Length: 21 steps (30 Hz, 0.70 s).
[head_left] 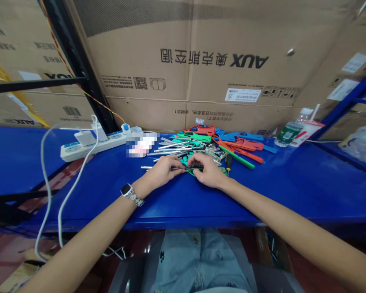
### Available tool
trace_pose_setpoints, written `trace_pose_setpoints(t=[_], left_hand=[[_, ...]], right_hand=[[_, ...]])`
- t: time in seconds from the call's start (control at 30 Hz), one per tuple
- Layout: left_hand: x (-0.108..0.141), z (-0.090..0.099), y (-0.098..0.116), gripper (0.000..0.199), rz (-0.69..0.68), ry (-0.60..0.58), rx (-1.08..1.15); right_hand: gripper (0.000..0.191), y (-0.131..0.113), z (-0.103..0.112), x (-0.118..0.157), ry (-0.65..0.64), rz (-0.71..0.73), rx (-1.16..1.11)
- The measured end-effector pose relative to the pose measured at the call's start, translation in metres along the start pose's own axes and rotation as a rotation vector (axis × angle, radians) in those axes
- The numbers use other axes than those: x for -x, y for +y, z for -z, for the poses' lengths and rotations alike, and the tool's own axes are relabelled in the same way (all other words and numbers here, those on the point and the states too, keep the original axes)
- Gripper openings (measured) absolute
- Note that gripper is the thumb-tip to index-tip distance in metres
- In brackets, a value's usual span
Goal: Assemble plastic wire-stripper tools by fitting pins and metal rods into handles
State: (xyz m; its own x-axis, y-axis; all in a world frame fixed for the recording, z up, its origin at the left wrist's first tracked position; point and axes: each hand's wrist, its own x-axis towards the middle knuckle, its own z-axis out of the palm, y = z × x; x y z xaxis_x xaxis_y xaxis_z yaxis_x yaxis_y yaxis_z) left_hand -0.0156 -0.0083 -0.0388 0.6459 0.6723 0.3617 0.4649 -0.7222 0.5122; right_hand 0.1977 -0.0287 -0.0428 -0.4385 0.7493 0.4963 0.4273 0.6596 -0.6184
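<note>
Just in front of the pile, my left hand (164, 170) and my right hand (210, 170) meet, both with fingers closed. Between them is a green plastic piece (190, 172), mostly hidden by the fingers. My left thumb and fingertips pinch its left end, while my right fingers curl around the other side. Behind the hands lies a heap of thin metal tubes (171, 150). Green, red, orange and blue plastic handle shells (245, 144), like those of long-nosed lighters, spread to the right. A screwdriver (228, 162) with a black and yellow handle lies beside my right hand.
A white power strip (110, 141) with plugs and cables stands at the left of the blue table (280, 191). At the back right are a bottle (289, 132) with a green label and a cup (308, 132) with a straw. Large cardboard boxes (183, 28) wall the back.
</note>
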Motion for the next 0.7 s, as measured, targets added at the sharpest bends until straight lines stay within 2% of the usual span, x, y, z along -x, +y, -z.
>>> trace_pose_setpoints(t=[0.13, 0.27, 0.33, 0.47, 0.7], left_hand=[[-0.002, -0.004, 0.002, 0.012, 0.04, 0.03, -0.067], [0.004, 0.005, 0.003, 0.016, -0.01, 0.023, -0.123], [0.008, 0.014, 0.001, 0.023, -0.028, -0.008, -0.139], [0.009, 0.023, -0.003, 0.012, -0.021, -0.104, -0.137], [0.004, 0.014, -0.002, 0.018, -0.032, -0.074, -0.101]], right_hand=[[0.027, -0.002, 0.0, 0.0, -0.02, 0.006, 0.034], [0.028, -0.001, 0.0, 0.0, -0.034, -0.005, 0.046], [0.028, -0.001, 0.0, 0.0, -0.041, 0.005, 0.054], [0.021, -0.001, -0.001, 0.0, -0.045, 0.05, 0.096], [0.019, 0.001, -0.001, 0.0, -0.067, 0.054, 0.115]])
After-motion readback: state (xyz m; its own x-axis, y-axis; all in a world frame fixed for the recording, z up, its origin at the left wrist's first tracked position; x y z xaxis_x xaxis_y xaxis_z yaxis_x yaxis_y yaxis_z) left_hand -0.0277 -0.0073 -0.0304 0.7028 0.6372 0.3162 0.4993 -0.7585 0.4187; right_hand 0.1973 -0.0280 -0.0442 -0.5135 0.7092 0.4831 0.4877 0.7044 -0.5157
